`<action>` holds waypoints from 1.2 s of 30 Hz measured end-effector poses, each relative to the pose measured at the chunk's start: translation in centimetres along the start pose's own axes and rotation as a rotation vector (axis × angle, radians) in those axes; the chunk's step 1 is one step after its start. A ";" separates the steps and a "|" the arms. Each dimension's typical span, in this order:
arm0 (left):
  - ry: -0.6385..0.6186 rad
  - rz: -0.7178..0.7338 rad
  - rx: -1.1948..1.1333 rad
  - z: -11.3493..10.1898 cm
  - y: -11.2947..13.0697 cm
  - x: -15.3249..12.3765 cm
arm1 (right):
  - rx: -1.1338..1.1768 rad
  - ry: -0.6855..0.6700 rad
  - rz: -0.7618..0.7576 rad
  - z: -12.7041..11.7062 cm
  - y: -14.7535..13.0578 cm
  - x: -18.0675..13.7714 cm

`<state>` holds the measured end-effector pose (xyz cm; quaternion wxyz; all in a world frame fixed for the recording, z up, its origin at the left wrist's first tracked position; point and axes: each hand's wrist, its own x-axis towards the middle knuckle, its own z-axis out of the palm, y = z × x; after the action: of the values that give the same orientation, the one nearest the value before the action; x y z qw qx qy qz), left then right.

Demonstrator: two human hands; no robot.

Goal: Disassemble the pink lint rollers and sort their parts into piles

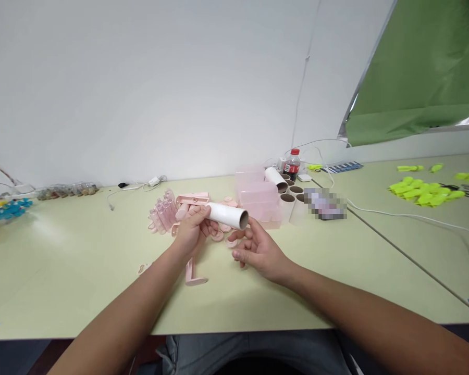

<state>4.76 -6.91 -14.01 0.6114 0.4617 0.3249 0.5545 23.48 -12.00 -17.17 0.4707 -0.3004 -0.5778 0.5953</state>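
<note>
My left hand (193, 229) is closed round a pink lint-roller handle (194, 276) that carries a white paper roll (230, 215) pointing right. The handle's end hangs down to the table below my wrist. My right hand (258, 249) sits just under the roll's open end, palm up, fingers loosely curled and apart, holding nothing. Behind the hands lie several pink handles (164, 213) and small pink round caps (224, 229).
Clear pink plastic boxes (258, 200) and several upright white rolls (293, 200) stand behind. A cola bottle (292, 164) is near the wall. Yellow-green pieces (426, 190) lie on the right table. A white cable (414, 217) crosses there. Blue items (8, 208) sit far left.
</note>
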 end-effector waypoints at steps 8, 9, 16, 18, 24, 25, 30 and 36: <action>-0.306 -0.219 0.172 1.6 -1.0 -1.7 | -0.468 0.322 -0.561 -1.8 -3.7 -0.7; -0.278 -0.192 0.219 1.6 -0.9 -1.8 | -0.504 0.390 -0.593 -2.7 -4.9 -0.7; -0.154 -0.081 0.307 1.4 -0.6 -1.4 | -0.875 0.727 -0.117 -12.8 -15.1 4.2; -0.153 -0.060 0.328 1.4 -0.6 -1.4 | -1.047 0.609 0.168 -15.2 -16.0 6.4; -0.155 -0.017 0.388 0.9 0.2 -1.4 | -1.325 0.402 0.566 -17.3 -14.0 10.9; -0.147 -0.010 0.392 0.7 0.4 -1.3 | -1.340 0.389 0.575 -17.2 -13.7 11.2; -0.079 -0.035 0.408 -0.5 1.6 -0.8 | -1.393 0.357 0.577 -16.9 -13.1 12.2; -0.242 -0.008 0.941 -2.5 5.6 -1.3 | -1.338 0.498 0.557 -17.0 -14.3 11.8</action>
<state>0.10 -7.89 -9.89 0.3718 0.7479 0.4688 0.2874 37.37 4.02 -3.64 0.1373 -0.7812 -0.5950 0.1300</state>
